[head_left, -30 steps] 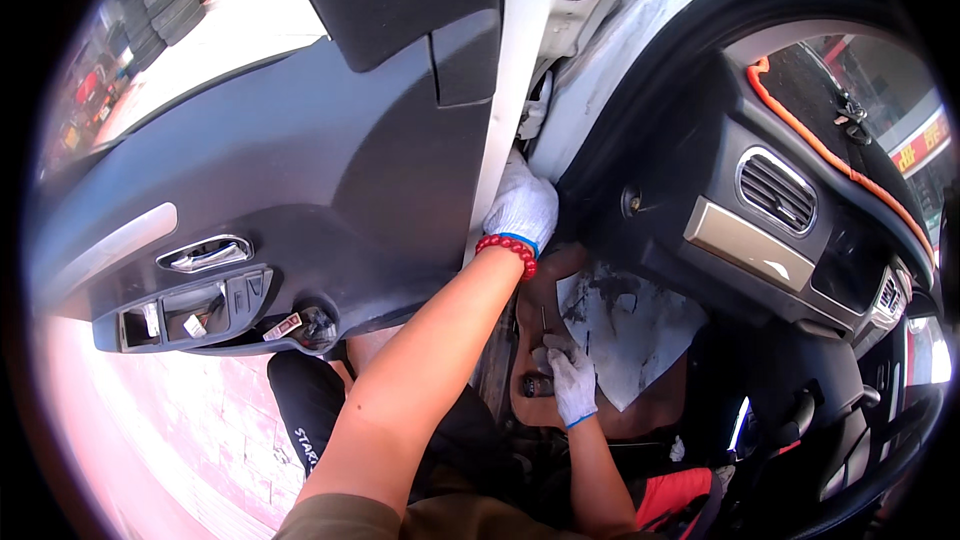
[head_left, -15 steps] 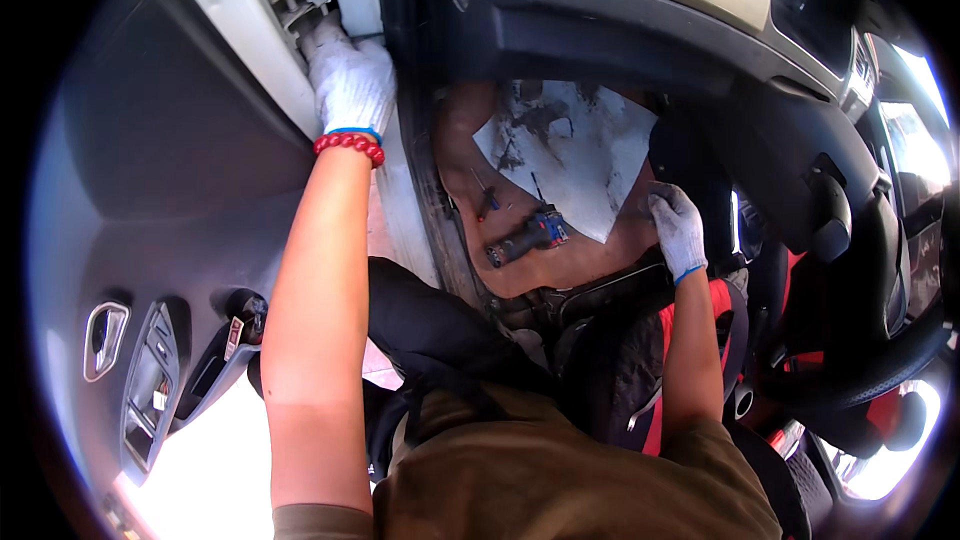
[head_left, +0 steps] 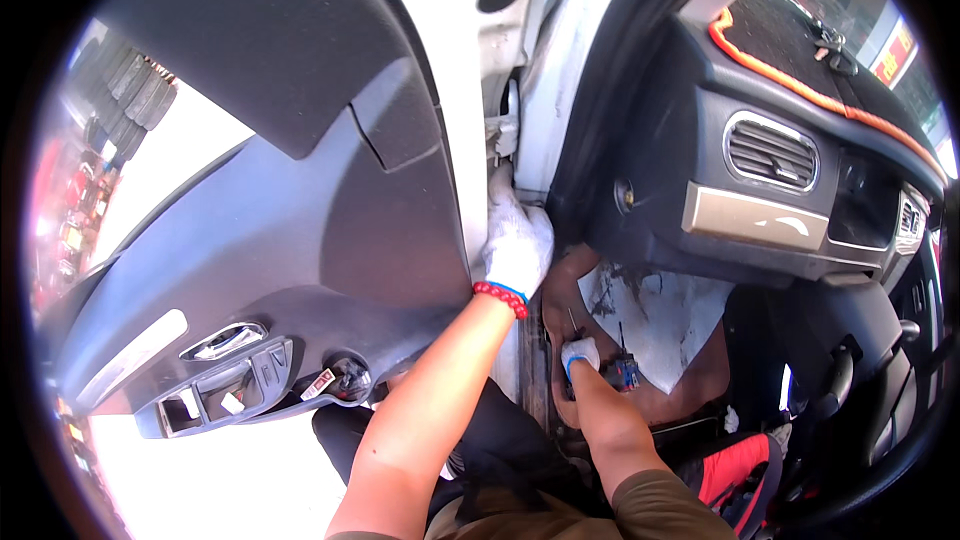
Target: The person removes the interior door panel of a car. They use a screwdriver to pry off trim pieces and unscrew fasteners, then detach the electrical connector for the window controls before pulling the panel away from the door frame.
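Note:
My left hand (head_left: 517,240), in a white knit glove with red beads at the wrist, reaches into the gap between the opened car door (head_left: 390,230) and the white body pillar. Its fingers are bent up just below a metal door hinge (head_left: 503,135); what they grip is hidden. Low over the brown floor mat (head_left: 690,402), my right hand (head_left: 582,352), also gloved, closes at the handle end of a screwdriver (head_left: 573,320), whose thin shaft sticks out past the fingers. A blue and black cordless drill (head_left: 626,372) lies right beside that hand.
A smudged white sheet (head_left: 660,325) covers part of the footwell. The dashboard (head_left: 760,215) overhangs it, and a red and black seat (head_left: 735,475) stands at the lower right. Small items sit in the door pocket (head_left: 335,380). Stacked tyres (head_left: 125,85) are outside.
My right hand has moved left from beside the seat to the screwdriver. My left hand stays at the door gap below the hinge. The view has swung left and up.

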{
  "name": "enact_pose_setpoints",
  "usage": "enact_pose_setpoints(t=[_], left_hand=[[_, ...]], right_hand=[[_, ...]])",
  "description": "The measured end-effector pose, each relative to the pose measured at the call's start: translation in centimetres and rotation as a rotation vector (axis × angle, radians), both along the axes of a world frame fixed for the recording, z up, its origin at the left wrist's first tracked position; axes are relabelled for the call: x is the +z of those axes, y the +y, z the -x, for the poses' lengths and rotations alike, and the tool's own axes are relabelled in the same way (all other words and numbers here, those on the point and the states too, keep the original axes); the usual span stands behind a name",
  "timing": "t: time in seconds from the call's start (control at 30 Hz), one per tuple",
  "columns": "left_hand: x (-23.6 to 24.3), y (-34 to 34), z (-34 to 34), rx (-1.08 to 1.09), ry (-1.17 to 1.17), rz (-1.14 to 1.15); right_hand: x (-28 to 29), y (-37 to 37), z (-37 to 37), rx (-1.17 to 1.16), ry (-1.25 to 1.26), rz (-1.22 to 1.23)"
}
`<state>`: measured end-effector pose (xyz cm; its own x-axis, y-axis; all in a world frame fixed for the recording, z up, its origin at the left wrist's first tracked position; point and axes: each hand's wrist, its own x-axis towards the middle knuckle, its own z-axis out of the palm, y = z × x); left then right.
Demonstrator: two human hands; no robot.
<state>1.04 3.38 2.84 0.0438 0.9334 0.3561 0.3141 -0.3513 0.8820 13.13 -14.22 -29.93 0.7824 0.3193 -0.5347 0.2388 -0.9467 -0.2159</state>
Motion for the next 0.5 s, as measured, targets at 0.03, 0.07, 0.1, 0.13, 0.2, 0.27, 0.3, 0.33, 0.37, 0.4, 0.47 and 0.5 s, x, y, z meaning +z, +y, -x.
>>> enact_pose_setpoints(t=[0.03,0.07,0.1,0.13,0.2,0.27,0.3,0.33,0.37,0.4,0.47,0.5], left_hand=[[0.0,0.0,0.4,-0.010,-0.039,0.042],[-0.3,-0.3,0.3,0.022,-0.057,0.042],[0.1,-0.8,-0.4,0.040,-0.121,0.105],[0.4,-1.0,-0.6,0.031,-0.082,0.157],[1.0,-1.3,0.4,0.067,-0.019,0.210],[1.2,-1.9,0.1,0.076,0.012,0.220],[1.1,-2.0,0.1,0.075,-0.002,0.207],[1.0,-2.0,-0.1,0.074,-0.014,0.193],[1.0,-2.1,-0.3,0.071,-0.030,0.175],[0.9,-2.4,-0.4,0.119,0.035,0.069],[0.3,-5.1,0.4,0.026,0.146,-0.075],[-0.1,-6.6,1.2,-0.050,0.173,-0.151]], right_hand=[[-0.4,0.7,0.0,0.009,0.027,-0.040],[-0.4,0.5,-0.8,0.010,0.048,-0.069],[-0.2,-0.2,-1.8,-0.004,0.069,-0.089],[0.1,-1.3,-3.1,-0.257,0.334,-0.307],[4.7,-2.1,-2.5,-0.546,0.698,-0.595],[10.3,-4.1,-2.0,-0.430,0.811,-0.630],[11.8,-6.2,-2.0,-0.257,0.838,-0.581],[13.6,-7.9,-1.8,-0.085,0.864,-0.530],[15.9,-8.8,-1.0,0.136,0.715,-0.417],[15.8,-9.7,-0.8,0.270,0.651,-0.486],[16.3,-10.7,0.1,0.516,0.395,-0.640],[17.1,-10.3,0.3,0.555,0.325,-0.681]])
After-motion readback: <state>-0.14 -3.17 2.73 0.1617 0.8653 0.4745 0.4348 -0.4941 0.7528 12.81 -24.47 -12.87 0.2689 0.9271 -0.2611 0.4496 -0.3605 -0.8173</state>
